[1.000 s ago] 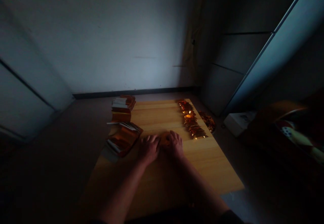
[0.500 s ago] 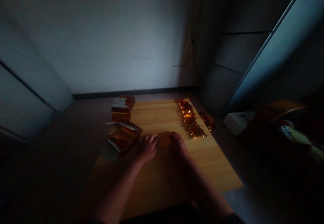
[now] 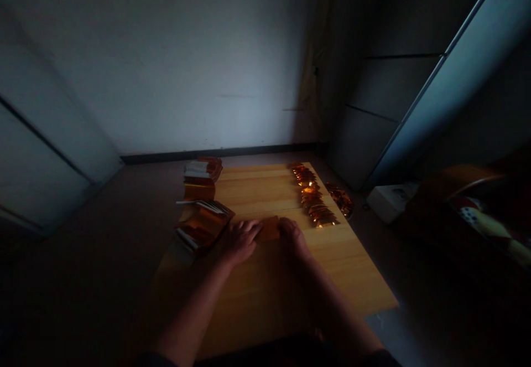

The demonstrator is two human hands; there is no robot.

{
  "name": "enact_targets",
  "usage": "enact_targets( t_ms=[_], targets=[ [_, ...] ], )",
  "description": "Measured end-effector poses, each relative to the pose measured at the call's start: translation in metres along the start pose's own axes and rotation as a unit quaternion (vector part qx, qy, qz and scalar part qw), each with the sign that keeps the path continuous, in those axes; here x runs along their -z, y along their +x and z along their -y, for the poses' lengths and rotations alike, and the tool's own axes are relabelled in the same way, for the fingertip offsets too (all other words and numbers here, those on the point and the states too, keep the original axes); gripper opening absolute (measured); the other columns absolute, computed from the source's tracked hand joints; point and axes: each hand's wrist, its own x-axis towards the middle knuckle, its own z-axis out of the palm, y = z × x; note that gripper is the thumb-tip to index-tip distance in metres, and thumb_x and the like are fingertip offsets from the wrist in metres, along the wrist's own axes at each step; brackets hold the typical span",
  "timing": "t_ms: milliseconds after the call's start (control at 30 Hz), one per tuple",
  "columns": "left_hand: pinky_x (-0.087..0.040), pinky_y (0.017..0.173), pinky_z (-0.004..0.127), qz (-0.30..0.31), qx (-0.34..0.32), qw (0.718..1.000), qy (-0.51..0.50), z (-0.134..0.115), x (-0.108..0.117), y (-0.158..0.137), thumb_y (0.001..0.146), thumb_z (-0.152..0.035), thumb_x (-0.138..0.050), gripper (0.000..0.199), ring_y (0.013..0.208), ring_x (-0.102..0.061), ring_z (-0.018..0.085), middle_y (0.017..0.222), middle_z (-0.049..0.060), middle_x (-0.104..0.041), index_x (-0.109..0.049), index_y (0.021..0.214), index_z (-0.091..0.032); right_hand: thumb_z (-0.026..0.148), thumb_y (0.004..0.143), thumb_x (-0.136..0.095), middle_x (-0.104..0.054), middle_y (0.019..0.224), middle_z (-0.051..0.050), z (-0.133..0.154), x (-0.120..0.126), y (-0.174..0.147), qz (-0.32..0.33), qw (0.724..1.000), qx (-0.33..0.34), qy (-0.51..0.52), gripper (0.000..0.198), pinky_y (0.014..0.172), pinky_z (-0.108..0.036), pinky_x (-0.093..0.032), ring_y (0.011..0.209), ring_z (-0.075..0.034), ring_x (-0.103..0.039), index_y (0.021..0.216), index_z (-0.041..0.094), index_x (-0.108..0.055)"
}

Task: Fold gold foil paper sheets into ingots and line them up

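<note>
A small copper-coloured sheet of foil paper (image 3: pixel 270 229) lies on the wooden table between my hands. My left hand (image 3: pixel 241 241) has its fingers bent over the sheet's left edge. At the right edge, the fingers of my right hand (image 3: pixel 292 236) are curled and pressed together on the paper. Beside my left hand sit stacks of shiny copper and white sheets (image 3: pixel 205 223). Beyond my right hand runs a row of folded shiny gold pieces (image 3: pixel 311 192). Dim light hides the fingertips in part.
The wooden table (image 3: pixel 344 267) stands near a pale wall (image 3: pixel 199 79). More gold folded pieces (image 3: pixel 340 200) are heaped beyond its right edge, low down. Farther right are a white box (image 3: pixel 388 203) and a dark wooden chair-like piece (image 3: pixel 468 179) with patterned cloth.
Both hands stay at the sheet with almost no movement. The right fingers have shifted very slightly, and a little more of the sheet shows. The view has tilted slightly.
</note>
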Motion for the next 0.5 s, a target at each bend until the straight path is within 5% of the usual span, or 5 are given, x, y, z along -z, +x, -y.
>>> enact_targets(
  t_ms=[200,400,500],
  targets=[
    [-0.036,0.093,0.046,-0.022,-0.004,0.999,-0.028,0.0,0.002,-0.001,0.078,-0.032,-0.056,0.051,0.114,-0.048,0.028,0.134,0.003,-0.052,-0.05,0.129,-0.03,0.012,0.079,-0.053,-0.061,0.119,-0.011,-0.005,0.0,-0.003,0.018,1.0,0.011,0.008,0.028,0.09,-0.035,-0.048,0.104,-0.02,-0.058,0.102,0.02,-0.067],
    [-0.037,0.094,0.042,-0.065,-0.027,0.996,-0.059,0.003,-0.002,-0.001,0.083,-0.03,-0.052,0.042,0.11,-0.052,0.024,0.13,0.002,-0.057,-0.052,0.125,-0.032,0.013,0.076,-0.059,-0.051,0.132,-0.012,0.005,0.014,-0.004,0.057,0.996,0.066,-0.022,0.04,0.093,-0.041,-0.046,0.114,-0.024,-0.051,0.114,0.023,-0.063],
    [-0.038,0.092,0.04,-0.091,-0.029,0.992,-0.082,0.005,-0.003,-0.003,0.086,-0.029,-0.049,0.036,0.106,-0.055,0.022,0.121,0.003,-0.062,-0.053,0.121,-0.029,0.016,0.08,-0.06,-0.052,0.133,-0.012,0.015,0.022,0.0,0.064,0.991,0.105,-0.062,0.031,0.092,-0.043,-0.044,0.117,-0.026,-0.046,0.109,0.023,-0.065]
  ],
)
